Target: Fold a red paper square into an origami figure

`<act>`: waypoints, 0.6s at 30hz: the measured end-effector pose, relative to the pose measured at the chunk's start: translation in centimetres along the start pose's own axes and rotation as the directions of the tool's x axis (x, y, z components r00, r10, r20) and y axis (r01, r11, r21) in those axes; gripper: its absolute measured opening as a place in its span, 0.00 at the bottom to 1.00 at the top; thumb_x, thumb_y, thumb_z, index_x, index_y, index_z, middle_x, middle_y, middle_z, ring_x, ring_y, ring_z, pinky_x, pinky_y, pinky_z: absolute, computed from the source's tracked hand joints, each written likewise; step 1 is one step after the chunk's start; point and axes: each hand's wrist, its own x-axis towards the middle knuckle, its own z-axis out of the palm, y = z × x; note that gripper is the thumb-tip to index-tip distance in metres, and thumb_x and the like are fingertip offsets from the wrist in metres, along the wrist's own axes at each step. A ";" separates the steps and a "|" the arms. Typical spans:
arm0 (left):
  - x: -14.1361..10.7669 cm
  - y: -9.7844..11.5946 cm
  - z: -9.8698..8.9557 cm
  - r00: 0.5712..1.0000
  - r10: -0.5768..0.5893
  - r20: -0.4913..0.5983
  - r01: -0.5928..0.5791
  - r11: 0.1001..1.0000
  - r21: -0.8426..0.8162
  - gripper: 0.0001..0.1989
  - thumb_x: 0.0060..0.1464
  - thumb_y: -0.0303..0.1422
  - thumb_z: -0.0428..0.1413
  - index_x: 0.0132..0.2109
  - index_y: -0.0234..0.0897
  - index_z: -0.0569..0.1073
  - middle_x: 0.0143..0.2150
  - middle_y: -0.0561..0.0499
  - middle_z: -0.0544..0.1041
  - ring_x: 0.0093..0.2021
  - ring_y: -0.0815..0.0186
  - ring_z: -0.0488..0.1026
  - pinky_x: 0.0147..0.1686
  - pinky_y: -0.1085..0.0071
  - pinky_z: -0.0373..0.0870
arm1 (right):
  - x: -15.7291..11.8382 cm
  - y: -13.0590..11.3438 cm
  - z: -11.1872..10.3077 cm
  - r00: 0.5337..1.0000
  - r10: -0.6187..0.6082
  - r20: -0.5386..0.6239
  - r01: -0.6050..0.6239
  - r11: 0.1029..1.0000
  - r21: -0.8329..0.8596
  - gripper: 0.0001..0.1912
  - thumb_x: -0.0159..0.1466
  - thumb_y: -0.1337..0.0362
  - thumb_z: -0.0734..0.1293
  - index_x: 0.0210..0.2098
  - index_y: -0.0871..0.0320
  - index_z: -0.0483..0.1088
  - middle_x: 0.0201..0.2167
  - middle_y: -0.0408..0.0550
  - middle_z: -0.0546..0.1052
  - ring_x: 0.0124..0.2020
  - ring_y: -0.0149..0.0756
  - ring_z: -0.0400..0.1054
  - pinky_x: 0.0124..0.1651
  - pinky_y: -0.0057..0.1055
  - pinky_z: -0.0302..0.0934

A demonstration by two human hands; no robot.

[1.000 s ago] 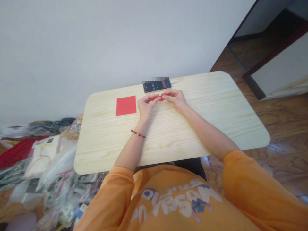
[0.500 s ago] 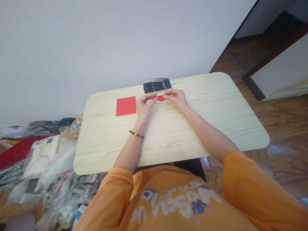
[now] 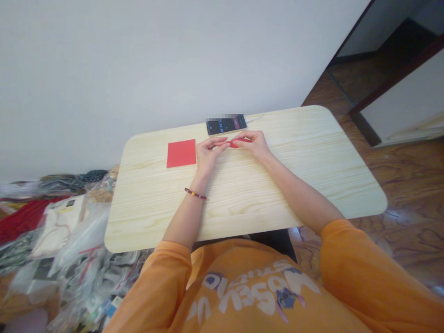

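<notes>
A small folded piece of red paper is pinched between both hands over the far middle of the table. My left hand grips its left end with thumb and fingers. From the other side my right hand holds it, and a bit of red shows between those fingers. Much of the folded paper is hidden by the fingertips. Left of my left hand lies a flat red paper square, close to the hand but not held.
A phone with a running timer lies just beyond my hands, a white cable at its right end. The pale wooden table stands against a white wall. Plastic bags and clothes are heaped on the floor at left.
The folded red paper has shifted and turned between my fingers, with less showing in the middle and more at my right hand. The red square and phone stay put.
</notes>
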 end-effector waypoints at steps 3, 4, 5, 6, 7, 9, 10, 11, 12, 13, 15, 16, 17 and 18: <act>0.0 0.1 -0.1 0.999 -0.025 0.020 0.026 0.999 -0.030 0.17 0.38 0.40 0.68 0.37 0.37 0.80 0.37 0.45 0.82 0.38 0.60 0.80 0.44 0.63 0.76 | 0.1 -0.1 -0.2 0.999 -0.042 -0.016 0.042 0.999 -0.030 0.08 0.49 0.59 0.74 0.24 0.58 0.77 0.27 0.45 0.78 0.34 0.35 0.71 0.43 0.35 0.64; 0.0 0.1 -0.1 0.999 -0.026 0.030 0.028 0.999 -0.035 0.17 0.39 0.40 0.68 0.37 0.37 0.80 0.37 0.46 0.82 0.39 0.60 0.80 0.45 0.63 0.76 | 0.1 -0.1 -0.2 0.998 -0.059 -0.021 0.058 0.997 -0.045 0.08 0.49 0.59 0.75 0.24 0.57 0.77 0.26 0.45 0.78 0.34 0.35 0.71 0.43 0.35 0.64; 0.0 0.1 -0.2 0.999 -0.021 0.037 0.023 0.999 -0.035 0.17 0.39 0.40 0.68 0.38 0.37 0.80 0.37 0.46 0.82 0.39 0.60 0.80 0.45 0.64 0.76 | 0.1 -0.1 -0.2 0.997 -0.077 -0.023 0.075 0.995 -0.061 0.08 0.49 0.59 0.75 0.24 0.57 0.77 0.26 0.45 0.77 0.34 0.35 0.71 0.43 0.35 0.64; 0.0 0.1 -0.2 0.999 -0.012 0.041 0.013 1.000 -0.029 0.16 0.40 0.39 0.68 0.37 0.37 0.80 0.37 0.46 0.82 0.39 0.61 0.80 0.44 0.65 0.75 | 0.1 -0.1 -0.2 0.995 -0.093 -0.024 0.091 0.993 -0.074 0.09 0.49 0.58 0.75 0.24 0.57 0.77 0.26 0.45 0.77 0.34 0.35 0.71 0.42 0.35 0.64; 0.0 0.1 -0.2 0.999 -0.002 0.040 0.002 1.000 -0.016 0.15 0.40 0.39 0.68 0.37 0.37 0.80 0.37 0.46 0.82 0.38 0.62 0.79 0.44 0.65 0.75 | 0.1 -0.1 -0.2 0.994 -0.107 -0.021 0.105 0.991 -0.084 0.09 0.49 0.57 0.75 0.24 0.57 0.77 0.26 0.45 0.77 0.33 0.35 0.71 0.42 0.35 0.63; 0.1 0.0 -0.3 0.999 0.016 0.030 -0.017 1.000 0.019 0.14 0.40 0.39 0.68 0.35 0.37 0.81 0.36 0.47 0.82 0.37 0.63 0.79 0.43 0.66 0.75 | 0.0 -0.2 -0.2 0.992 -0.123 -0.014 0.121 0.987 -0.102 0.10 0.49 0.56 0.75 0.23 0.56 0.77 0.26 0.45 0.77 0.33 0.36 0.71 0.40 0.34 0.63; 0.1 0.0 -0.3 0.999 0.022 0.025 -0.023 0.999 0.035 0.13 0.41 0.39 0.68 0.34 0.37 0.81 0.35 0.47 0.82 0.36 0.63 0.79 0.42 0.67 0.75 | 0.0 -0.3 -0.2 0.992 -0.127 -0.010 0.126 0.986 -0.111 0.11 0.49 0.55 0.75 0.23 0.56 0.77 0.26 0.45 0.77 0.33 0.36 0.71 0.39 0.34 0.63; 0.1 -0.1 -0.3 0.999 0.024 0.025 -0.025 0.999 0.048 0.12 0.41 0.39 0.67 0.34 0.37 0.81 0.35 0.47 0.82 0.36 0.63 0.79 0.41 0.67 0.75 | 0.0 -0.3 -0.2 0.991 -0.131 -0.005 0.129 0.984 -0.120 0.11 0.49 0.55 0.75 0.23 0.56 0.77 0.26 0.45 0.77 0.33 0.36 0.70 0.39 0.34 0.63; 0.2 -0.2 -0.4 0.999 0.025 0.030 -0.027 0.998 0.058 0.12 0.41 0.39 0.67 0.33 0.37 0.81 0.34 0.47 0.82 0.36 0.63 0.79 0.41 0.67 0.74 | 0.0 -0.3 -0.2 0.991 -0.134 -0.001 0.133 0.983 -0.128 0.11 0.49 0.54 0.75 0.23 0.56 0.77 0.27 0.45 0.77 0.33 0.36 0.70 0.39 0.34 0.63; 0.2 -0.2 -0.4 0.999 0.026 0.039 -0.029 0.997 0.067 0.11 0.42 0.39 0.67 0.33 0.37 0.81 0.34 0.47 0.82 0.36 0.63 0.78 0.41 0.67 0.74 | -0.1 -0.4 -0.2 0.990 -0.140 0.004 0.139 0.981 -0.133 0.11 0.49 0.54 0.75 0.23 0.56 0.77 0.27 0.45 0.77 0.32 0.36 0.70 0.39 0.34 0.63; 0.2 -0.3 -0.5 0.998 0.031 0.060 -0.036 0.995 0.089 0.10 0.43 0.38 0.66 0.33 0.38 0.81 0.34 0.48 0.82 0.36 0.63 0.78 0.41 0.67 0.74 | -0.1 -0.3 -0.2 0.989 -0.150 0.012 0.150 0.979 -0.135 0.11 0.49 0.54 0.75 0.23 0.56 0.77 0.27 0.46 0.77 0.32 0.35 0.70 0.39 0.34 0.64; 0.2 -0.3 -0.6 0.997 0.036 0.070 -0.043 0.993 0.107 0.10 0.44 0.38 0.66 0.33 0.38 0.81 0.34 0.48 0.82 0.36 0.63 0.78 0.41 0.67 0.73 | -0.1 -0.3 -0.2 0.989 -0.151 0.013 0.151 0.979 -0.137 0.11 0.49 0.55 0.75 0.23 0.56 0.77 0.27 0.46 0.77 0.32 0.35 0.70 0.39 0.34 0.64; 0.2 -0.2 -0.7 0.996 0.044 0.077 -0.054 0.990 0.127 0.10 0.44 0.38 0.65 0.33 0.37 0.81 0.34 0.48 0.82 0.36 0.63 0.78 0.41 0.67 0.73 | -0.1 -0.3 -0.2 0.989 -0.148 0.013 0.148 0.979 -0.140 0.11 0.49 0.55 0.75 0.23 0.56 0.77 0.27 0.46 0.77 0.32 0.35 0.70 0.39 0.34 0.64; 0.2 -0.2 -0.7 0.995 0.054 0.083 -0.066 0.986 0.150 0.09 0.45 0.37 0.65 0.33 0.37 0.81 0.33 0.48 0.82 0.36 0.63 0.78 0.42 0.67 0.73 | -0.1 -0.2 -0.2 0.990 -0.143 0.012 0.144 0.979 -0.145 0.11 0.49 0.55 0.75 0.23 0.56 0.77 0.27 0.46 0.77 0.32 0.35 0.70 0.38 0.34 0.64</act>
